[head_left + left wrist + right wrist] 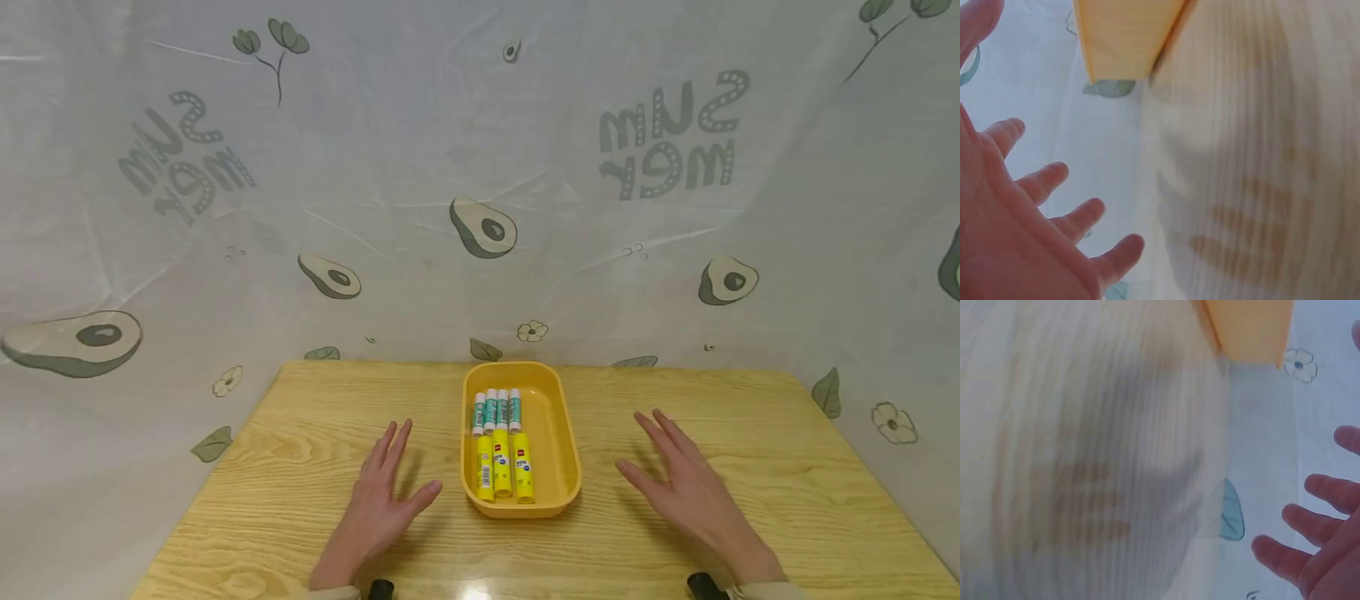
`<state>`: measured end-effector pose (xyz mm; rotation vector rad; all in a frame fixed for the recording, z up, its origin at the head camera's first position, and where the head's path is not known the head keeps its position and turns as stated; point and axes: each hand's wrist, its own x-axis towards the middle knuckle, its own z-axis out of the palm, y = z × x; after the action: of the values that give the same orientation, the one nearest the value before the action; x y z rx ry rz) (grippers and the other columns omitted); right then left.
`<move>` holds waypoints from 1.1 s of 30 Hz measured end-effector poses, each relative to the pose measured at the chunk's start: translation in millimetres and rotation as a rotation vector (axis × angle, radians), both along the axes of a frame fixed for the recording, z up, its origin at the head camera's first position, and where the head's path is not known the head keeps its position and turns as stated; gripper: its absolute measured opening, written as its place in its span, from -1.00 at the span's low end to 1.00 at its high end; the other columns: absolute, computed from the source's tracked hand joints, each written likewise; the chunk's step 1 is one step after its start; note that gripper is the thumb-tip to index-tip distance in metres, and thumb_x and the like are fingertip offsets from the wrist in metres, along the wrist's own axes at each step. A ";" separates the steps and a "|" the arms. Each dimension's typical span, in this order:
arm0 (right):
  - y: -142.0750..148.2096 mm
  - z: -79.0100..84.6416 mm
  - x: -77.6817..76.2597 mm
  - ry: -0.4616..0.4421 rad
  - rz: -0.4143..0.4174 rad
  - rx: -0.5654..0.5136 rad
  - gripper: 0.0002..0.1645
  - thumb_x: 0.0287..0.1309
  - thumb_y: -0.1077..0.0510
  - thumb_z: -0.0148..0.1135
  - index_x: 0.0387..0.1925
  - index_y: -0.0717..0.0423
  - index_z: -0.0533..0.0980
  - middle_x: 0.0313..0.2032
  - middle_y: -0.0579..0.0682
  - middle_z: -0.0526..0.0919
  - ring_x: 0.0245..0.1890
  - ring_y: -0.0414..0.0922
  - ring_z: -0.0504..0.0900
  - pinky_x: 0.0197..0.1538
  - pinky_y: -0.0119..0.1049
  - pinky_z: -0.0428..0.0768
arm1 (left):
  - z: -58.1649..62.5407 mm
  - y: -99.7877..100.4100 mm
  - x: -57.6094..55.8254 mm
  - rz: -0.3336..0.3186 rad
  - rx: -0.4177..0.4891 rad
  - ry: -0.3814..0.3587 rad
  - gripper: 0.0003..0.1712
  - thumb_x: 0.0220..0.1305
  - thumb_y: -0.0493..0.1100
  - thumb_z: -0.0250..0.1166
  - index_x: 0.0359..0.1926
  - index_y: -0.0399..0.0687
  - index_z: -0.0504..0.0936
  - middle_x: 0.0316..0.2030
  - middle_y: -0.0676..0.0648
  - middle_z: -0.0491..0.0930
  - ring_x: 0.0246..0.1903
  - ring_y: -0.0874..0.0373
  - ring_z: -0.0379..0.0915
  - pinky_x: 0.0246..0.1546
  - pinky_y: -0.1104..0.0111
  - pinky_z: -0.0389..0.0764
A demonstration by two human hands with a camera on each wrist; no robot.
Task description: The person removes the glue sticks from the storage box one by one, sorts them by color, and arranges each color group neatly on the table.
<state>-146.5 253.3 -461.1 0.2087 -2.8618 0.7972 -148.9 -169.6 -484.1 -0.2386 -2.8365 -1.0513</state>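
Observation:
A yellow plastic tray sits on the wooden table between both hands. On its left side lie several yellow glue sticks in the near half, and a row of smaller white-and-teal glue sticks in the far half. My left hand hovers left of the tray, fingers spread, holding nothing. To the tray's right, my right hand hovers with fingers extended, also holding nothing. Each wrist view shows spread fingers apart from the tray's outer wall, with a hand shadow on the tabletop.
The light wooden table reaches back to a hanging pale sheet printed with avocados, leaves and lettering. This sheet also runs along the table's left and right sides. Black wrist straps show at the bottom edge.

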 end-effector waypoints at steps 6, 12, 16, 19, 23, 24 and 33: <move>-12.8 3.5 -6.7 0.050 0.053 -0.081 -0.12 0.35 -0.25 0.26 0.55 -0.06 0.23 0.52 0.31 0.21 0.42 0.44 0.27 0.21 0.53 0.35 | 7.7 15.9 -5.3 -0.047 0.125 -0.085 0.06 0.30 0.32 0.32 0.63 0.55 -0.13 0.64 -0.15 -0.09 0.57 -0.37 -0.10 0.32 -0.49 0.16; -24.1 5.3 -14.0 0.092 0.114 -0.165 -0.20 0.35 -0.14 0.31 0.50 -0.01 0.30 0.48 0.28 0.30 0.40 0.40 0.34 0.21 0.47 0.42 | 10.2 29.9 -8.8 -0.100 0.186 -0.101 0.05 0.28 0.29 0.35 0.63 0.51 -0.07 0.63 -0.21 -0.07 0.55 -0.39 -0.04 0.32 -0.49 0.14; -32.8 7.5 -18.2 0.111 0.147 -0.214 -0.23 0.34 -0.07 0.35 0.48 0.03 0.33 0.45 0.24 0.36 0.39 0.33 0.38 0.19 0.34 0.54 | 9.8 37.1 -11.6 -0.119 0.204 -0.127 0.07 0.26 0.29 0.37 0.62 0.55 -0.06 0.63 -0.19 -0.03 0.54 -0.37 0.00 0.35 -0.45 0.15; -39.5 9.8 -22.1 0.119 0.164 -0.246 -0.25 0.34 -0.04 0.36 0.46 0.03 0.35 0.43 0.20 0.41 0.38 0.27 0.42 0.19 0.28 0.58 | 9.7 42.1 -14.0 -0.143 0.237 -0.160 0.08 0.24 0.29 0.40 0.62 0.52 -0.05 0.62 -0.16 -0.01 0.51 -0.35 0.10 0.36 -0.35 0.28; -47.9 14.3 -26.8 0.118 0.182 -0.283 -0.26 0.31 -0.01 0.39 0.44 0.02 0.37 0.40 0.16 0.45 0.35 0.25 0.47 0.18 0.20 0.61 | 10.2 48.8 -17.7 -0.182 0.268 -0.211 0.10 0.26 0.25 0.40 0.64 0.41 -0.05 0.61 -0.14 0.03 0.42 -0.29 0.29 0.31 -0.16 0.48; -49.9 15.5 -27.8 0.116 0.186 -0.292 -0.26 0.31 -0.01 0.39 0.44 0.02 0.38 0.40 0.15 0.45 0.34 0.24 0.47 0.17 0.18 0.62 | 10.2 50.3 -18.8 -0.190 0.270 -0.221 0.11 0.26 0.26 0.40 0.64 0.38 -0.06 0.60 -0.14 0.06 0.39 -0.26 0.34 0.29 -0.12 0.51; -67.1 23.3 -35.0 0.065 0.227 -0.388 -0.32 0.30 0.04 0.40 0.40 0.00 0.42 0.36 0.13 0.50 0.29 0.23 0.55 0.13 0.05 0.68 | 9.0 59.3 -26.4 -0.244 0.308 -0.318 0.24 0.25 0.27 0.41 0.67 0.20 -0.20 0.58 -0.17 0.08 0.36 -0.14 0.35 0.23 0.06 0.55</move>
<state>-181.5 186.2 -437.8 0.5001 -2.5853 1.3379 -175.4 -110.3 -475.1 -0.4309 -2.9052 -1.6957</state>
